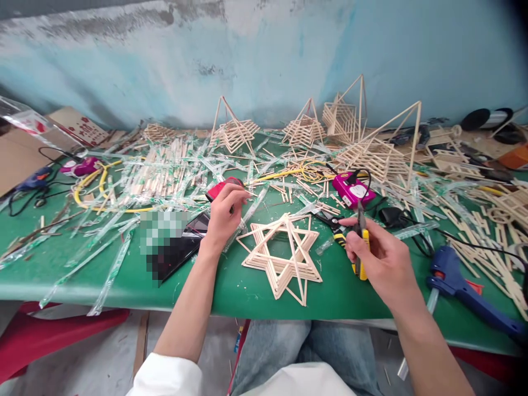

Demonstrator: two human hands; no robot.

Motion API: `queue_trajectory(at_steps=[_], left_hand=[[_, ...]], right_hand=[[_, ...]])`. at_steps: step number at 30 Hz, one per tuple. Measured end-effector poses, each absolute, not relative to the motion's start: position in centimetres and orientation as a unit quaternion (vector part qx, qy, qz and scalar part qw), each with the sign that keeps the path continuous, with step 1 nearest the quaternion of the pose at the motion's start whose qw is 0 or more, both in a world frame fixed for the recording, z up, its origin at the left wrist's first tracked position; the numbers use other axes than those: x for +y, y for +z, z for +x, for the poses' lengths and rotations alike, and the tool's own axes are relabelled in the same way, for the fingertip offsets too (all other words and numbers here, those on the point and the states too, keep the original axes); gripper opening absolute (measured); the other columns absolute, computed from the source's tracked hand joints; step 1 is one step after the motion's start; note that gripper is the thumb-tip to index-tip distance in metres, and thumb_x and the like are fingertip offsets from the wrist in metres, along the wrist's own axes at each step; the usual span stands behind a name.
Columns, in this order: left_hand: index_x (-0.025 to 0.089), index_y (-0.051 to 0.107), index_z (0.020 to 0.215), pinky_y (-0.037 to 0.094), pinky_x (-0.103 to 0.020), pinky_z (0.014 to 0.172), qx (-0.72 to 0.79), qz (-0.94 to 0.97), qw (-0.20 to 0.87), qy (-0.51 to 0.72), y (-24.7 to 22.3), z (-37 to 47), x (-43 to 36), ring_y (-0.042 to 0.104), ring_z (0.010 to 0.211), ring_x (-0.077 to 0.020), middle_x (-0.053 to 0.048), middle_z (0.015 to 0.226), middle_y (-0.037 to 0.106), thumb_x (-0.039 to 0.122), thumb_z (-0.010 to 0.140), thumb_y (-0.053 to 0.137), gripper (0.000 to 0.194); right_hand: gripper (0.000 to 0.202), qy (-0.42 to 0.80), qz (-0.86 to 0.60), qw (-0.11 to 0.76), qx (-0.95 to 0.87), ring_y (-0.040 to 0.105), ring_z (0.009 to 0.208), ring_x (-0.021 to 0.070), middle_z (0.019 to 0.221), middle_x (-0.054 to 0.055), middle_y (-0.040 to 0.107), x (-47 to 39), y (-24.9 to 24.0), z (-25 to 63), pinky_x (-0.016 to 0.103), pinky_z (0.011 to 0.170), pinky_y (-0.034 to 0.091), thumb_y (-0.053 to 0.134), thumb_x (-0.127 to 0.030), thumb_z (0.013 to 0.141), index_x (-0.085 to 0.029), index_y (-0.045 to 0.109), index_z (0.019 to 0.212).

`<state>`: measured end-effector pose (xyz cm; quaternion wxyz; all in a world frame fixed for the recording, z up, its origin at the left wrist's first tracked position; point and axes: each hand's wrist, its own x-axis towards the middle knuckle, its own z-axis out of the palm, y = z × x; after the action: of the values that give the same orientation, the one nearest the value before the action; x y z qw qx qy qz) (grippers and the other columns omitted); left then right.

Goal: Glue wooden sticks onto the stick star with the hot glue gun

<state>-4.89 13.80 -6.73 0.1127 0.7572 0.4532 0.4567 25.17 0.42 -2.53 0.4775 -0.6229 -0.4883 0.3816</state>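
Observation:
My left hand (226, 215) is closed above the table, fingers pressed together. A pale, thin tip shows at its fingertips, too small to name. Just behind it lies a red object (215, 190), partly hidden by the hand. In my right hand (377, 250) are pliers (364, 250) with yellow-and-black handles, jaws pointing up and away. Beside that hand, another black-headed tool with a yellow-and-black grip (340, 237) is partly covered. Between my hands a star-shaped frame of stacked wooden sticks (270, 262) lies on the green table (231, 302), touched by neither hand.
A dark phone (181, 250) lies left of the star. Blue glue gun (449, 275) is at right, purple power socket (353, 190) behind the pliers. Plastic wrappers (111, 269), loose sticks (474, 242) and yellow cable (78, 192) litter the table. Stick frames (235, 135) stand along the wall.

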Motion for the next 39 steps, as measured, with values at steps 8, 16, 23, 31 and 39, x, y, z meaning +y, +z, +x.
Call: queue_trajectory(at_steps=[8, 16, 23, 31, 39], left_hand=[[0.022, 0.070, 0.107, 0.044, -0.049, 0.103, 0.595, 0.672, 0.073, 0.434, -6.8, -8.4, 15.4, 0.060, 0.108, -0.0320, -0.009, 0.107, 0.065, 0.035, 0.071, 0.084, 0.041], [0.021, 0.068, 0.111, 0.050, -0.040, 0.099, 0.593, 0.595, 0.176, 0.514, -5.9, -8.3, 15.2, 0.064, 0.104, -0.0259, -0.008, 0.112, 0.068, 0.048, 0.066, 0.088, 0.056], [0.020, 0.065, 0.111, 0.059, -0.038, 0.090, 0.461, 0.492, 0.361, 0.644, -5.3, -7.0, 15.0, 0.071, 0.105, -0.0248, -0.011, 0.109, 0.073, 0.078, 0.081, 0.061, 0.066], [0.017, 0.067, 0.108, 0.059, -0.041, 0.095, 0.348, 0.432, 0.461, 0.692, -4.6, -5.9, 14.3, 0.071, 0.113, -0.0313, -0.014, 0.113, 0.075, 0.064, 0.062, 0.088, 0.070], [0.019, 0.069, 0.109, 0.060, -0.036, 0.095, 0.311, 0.376, 0.473, 0.733, -4.0, -5.5, 14.3, 0.072, 0.114, -0.0273, -0.010, 0.109, 0.077, 0.064, 0.069, 0.085, 0.062]], right_hand=[[0.037, 0.258, -0.656, 0.376, -0.601, 0.068, 0.091, 0.0251, 0.104, 0.009, 0.074, 3.3, -2.1, 26.5, 0.035, 0.075, 0.052, 0.066, -0.042, 0.088, -0.021, 0.070, 0.119], [0.020, 0.223, -0.594, 0.448, -0.630, 0.042, 0.048, 0.0116, 0.058, -0.001, 0.055, 6.3, 3.7, 23.2, 0.027, 0.045, 0.031, 0.066, -0.039, 0.088, -0.021, 0.075, 0.086], [0.023, 0.290, -0.508, 0.393, -0.709, 0.037, 0.048, 0.0102, 0.055, -0.002, 0.049, 9.8, 6.9, 20.1, 0.028, 0.044, 0.025, 0.069, -0.039, 0.085, -0.019, 0.079, 0.081], [0.035, 0.363, -0.397, 0.120, -0.834, 0.026, 0.052, 0.0078, 0.054, -0.007, 0.034, 17.9, 5.8, 12.9, 0.027, 0.049, 0.020, 0.075, -0.049, 0.081, -0.015, 0.069, 0.074], [0.025, 0.342, -0.392, 0.201, -0.830, 0.026, 0.058, 0.0081, 0.053, -0.007, 0.036, 18.1, 2.8, 10.2, 0.028, 0.056, 0.022, 0.070, -0.028, 0.079, -0.014, 0.061, 0.060]])
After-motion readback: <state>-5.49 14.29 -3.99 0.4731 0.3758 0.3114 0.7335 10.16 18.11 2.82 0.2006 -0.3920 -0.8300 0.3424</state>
